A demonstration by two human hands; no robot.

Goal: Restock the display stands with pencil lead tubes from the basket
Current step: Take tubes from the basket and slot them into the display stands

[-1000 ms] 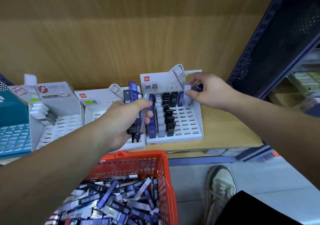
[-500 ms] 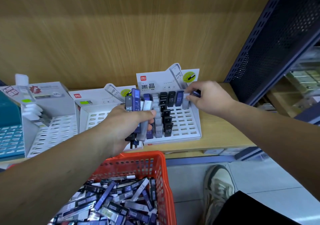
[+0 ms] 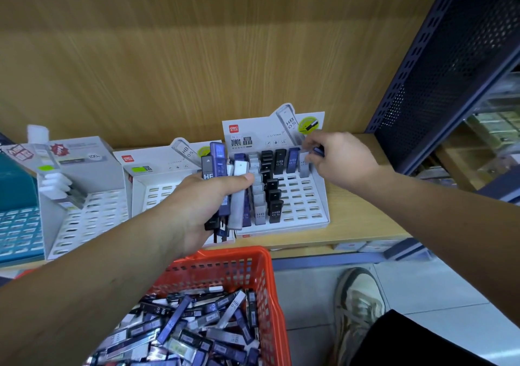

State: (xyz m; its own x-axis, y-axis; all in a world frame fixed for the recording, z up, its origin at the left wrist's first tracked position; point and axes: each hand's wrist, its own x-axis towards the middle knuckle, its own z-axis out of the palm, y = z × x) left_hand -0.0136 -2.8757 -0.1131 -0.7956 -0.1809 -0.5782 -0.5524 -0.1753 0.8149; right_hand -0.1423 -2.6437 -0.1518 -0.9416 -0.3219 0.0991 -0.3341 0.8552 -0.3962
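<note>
Head camera, nearest first: an orange basket [image 3: 266,275] holds a loose heap of pencil lead tubes [image 3: 183,334], with a shoe [image 3: 360,309] beside it on the right. Above the basket's far rim, the left hand [image 3: 197,208] grips a bundle of tubes [image 3: 225,185] held upright, thumb across them. Behind it, on the wooden shelf [image 3: 360,225], the middle display stand [image 3: 157,194] sits just beside the right display stand [image 3: 306,205], which carries columns of blue, grey and black tubes. At its back row, the right hand [image 3: 346,160] pinches one blue tube [image 3: 318,151].
</note>
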